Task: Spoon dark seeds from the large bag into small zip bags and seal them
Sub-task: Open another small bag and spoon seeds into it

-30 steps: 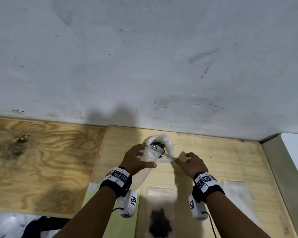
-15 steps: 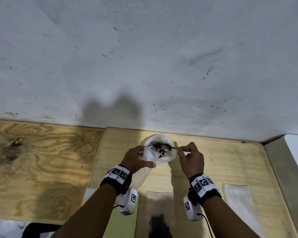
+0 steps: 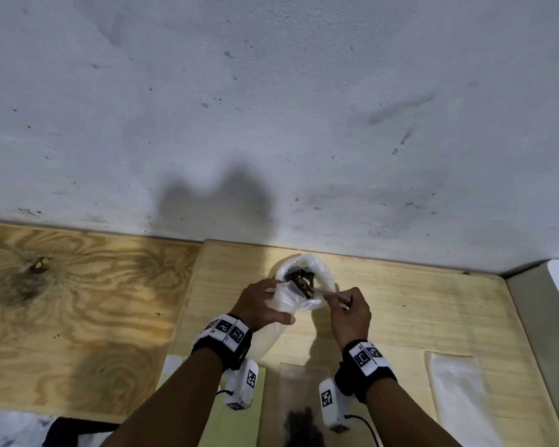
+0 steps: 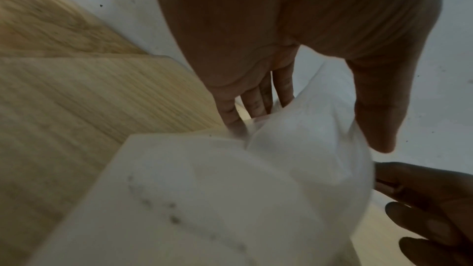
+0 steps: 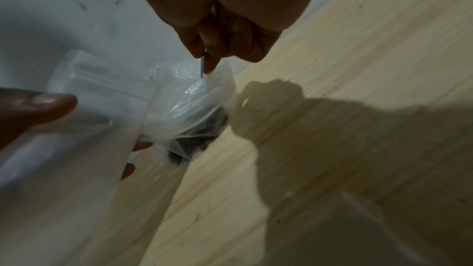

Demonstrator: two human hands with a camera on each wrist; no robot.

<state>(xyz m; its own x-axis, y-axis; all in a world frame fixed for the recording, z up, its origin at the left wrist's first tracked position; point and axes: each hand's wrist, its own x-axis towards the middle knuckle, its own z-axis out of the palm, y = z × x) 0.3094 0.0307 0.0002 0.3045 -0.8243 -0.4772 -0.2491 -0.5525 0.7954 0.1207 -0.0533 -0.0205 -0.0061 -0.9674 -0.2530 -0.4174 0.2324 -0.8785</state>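
Observation:
The large clear bag (image 3: pixel 317 269) stands open near the wall with dark seeds (image 3: pixel 299 279) inside. My left hand (image 3: pixel 273 303) grips a small zip bag (image 3: pixel 284 300) by its top and holds its mouth up against the large bag's opening; the rest of it hangs down toward the table. My right hand (image 3: pixel 332 296) pinches the thin handle of a metal spoon (image 3: pixel 325 293), whose bowl reaches into the large bag among the seeds. In the right wrist view the spoon handle (image 5: pixel 203 66) runs down into the large bag (image 5: pixel 194 96). Beside it are the small zip bag (image 5: pixel 102 96) and my left thumb.
A filled zip bag (image 3: pixel 300 417) with dark seeds lies flat on the light wooden board (image 3: pixel 417 311) near me. An empty zip bag (image 3: pixel 455 391) lies at the right, a green sheet (image 3: pixel 239 424) at the left. The grey wall rises just behind the large bag.
My right hand has lifted off the board and closed in on the large bag, its fingers now curled round the spoon handle. The left hand still holds the small bag at the opening.

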